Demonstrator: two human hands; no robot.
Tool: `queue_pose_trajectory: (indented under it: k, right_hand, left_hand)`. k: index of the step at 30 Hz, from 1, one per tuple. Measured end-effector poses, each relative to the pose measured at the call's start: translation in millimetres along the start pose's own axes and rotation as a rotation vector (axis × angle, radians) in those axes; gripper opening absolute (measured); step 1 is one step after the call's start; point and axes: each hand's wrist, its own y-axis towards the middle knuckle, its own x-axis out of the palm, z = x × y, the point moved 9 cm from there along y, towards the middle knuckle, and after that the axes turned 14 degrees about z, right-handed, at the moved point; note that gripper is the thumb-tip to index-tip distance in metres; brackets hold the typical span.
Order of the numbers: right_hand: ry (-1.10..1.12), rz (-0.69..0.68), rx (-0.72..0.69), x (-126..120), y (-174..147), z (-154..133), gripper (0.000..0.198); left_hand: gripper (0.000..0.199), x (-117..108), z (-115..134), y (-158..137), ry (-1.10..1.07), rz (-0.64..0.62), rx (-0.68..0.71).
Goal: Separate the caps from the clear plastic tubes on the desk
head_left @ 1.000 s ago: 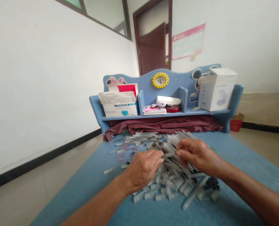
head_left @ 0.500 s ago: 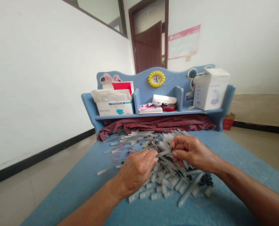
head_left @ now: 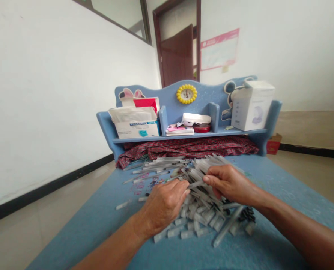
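Mid-frame I see a translucent pen barrel [head_left: 195,184] slanting up rightward, left hand [head_left: 167,202] and right hand [head_left: 229,183] pinching its ends

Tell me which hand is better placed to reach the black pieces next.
Probably the right hand: it is nearer the black pieces; the left hand is farther left. Both appear to hold one translucent tube.
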Motion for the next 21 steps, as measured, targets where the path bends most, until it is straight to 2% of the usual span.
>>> queue_pose_trajectory:
  k: [4,9,14,19,21]
  right_hand:
    - [0.098,-0.042,0.062,3.0,-0.9,3.2,0.018]
    - [-0.003,0.003,-0.014,-1.9,0.5,0.6,0.036]
    - [0.106,-0.045,0.118,2.2,-1.1,6.2,0.019]
    - [0.004,0.008,0.017,-0.4,1.1,0.8,0.033]
    - [0.053,-0.010,0.060,0.5,0.7,4.0,0.027]
  left_hand:
    - [0.015,0.7,-0.2,0.7,-0.005,-0.008,-0.004]
    - [0.016,1.9,-0.7,-0.2,-0.013,-0.025,-0.024]
    - [0.019,2.2,-1.4,-0.7,-0.032,-0.029,-0.035]
    - [0.022,4.8,-3.7,-0.6,-0.043,-0.031,-0.059]
    - [0.022,6.0,-3.6,-1.2,-0.056,-0.040,-0.067]
